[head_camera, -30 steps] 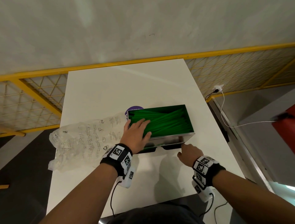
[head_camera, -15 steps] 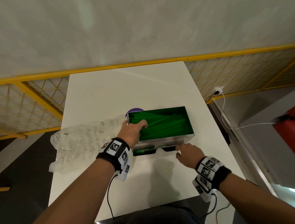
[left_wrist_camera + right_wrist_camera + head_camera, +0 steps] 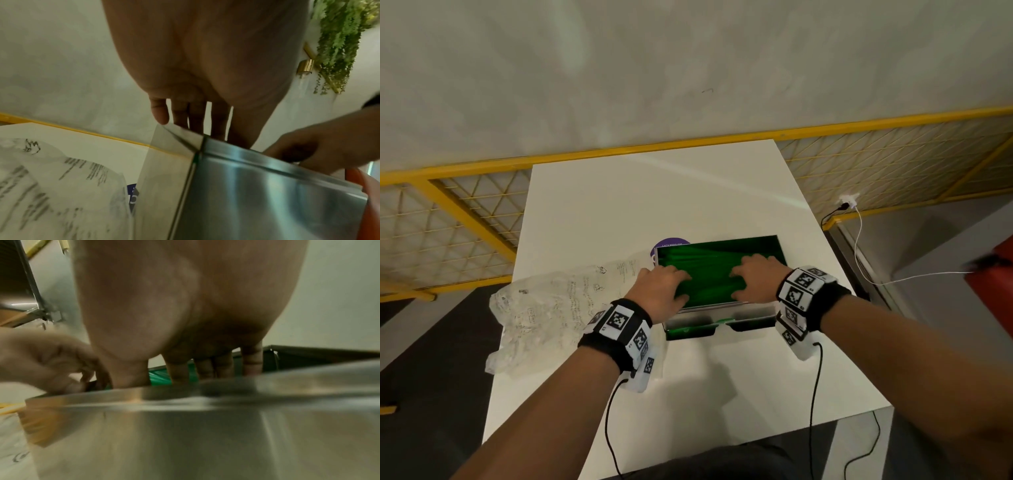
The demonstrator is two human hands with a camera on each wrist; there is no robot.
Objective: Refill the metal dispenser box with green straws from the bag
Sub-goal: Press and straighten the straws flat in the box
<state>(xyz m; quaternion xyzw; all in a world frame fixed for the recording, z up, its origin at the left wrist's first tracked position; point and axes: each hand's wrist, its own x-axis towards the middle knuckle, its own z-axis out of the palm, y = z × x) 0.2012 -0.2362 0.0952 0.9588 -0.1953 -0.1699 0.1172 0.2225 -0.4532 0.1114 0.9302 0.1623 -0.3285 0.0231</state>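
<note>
The metal dispenser box [image 3: 722,312] stands open-topped in the middle of the white table [image 3: 722,383], filled with green straws [image 3: 710,269]. My left hand [image 3: 676,278] lies on the straws at the box's left end, fingers reaching down inside. My right hand [image 3: 744,277] rests on the straws at the right end, fingers spread. The left wrist view shows the left hand's straight fingers [image 3: 197,118] dipping behind the steel wall [image 3: 267,194]. In the right wrist view the fingers [image 3: 177,373] touch straws [image 3: 158,378] past the rim [image 3: 205,402]. The crumpled clear bag [image 3: 548,308] lies flat to the left.
A purple round sticker [image 3: 667,244] shows behind the box's left corner. A yellow mesh railing [image 3: 465,219] runs behind and beside the table. A white cable [image 3: 859,246] and a red object [image 3: 993,298] are on the right. The box's front slot [image 3: 688,331] shows green.
My right hand has left the table in front of the box and now lies on the straws inside. The left hand stayed at the box's left end.
</note>
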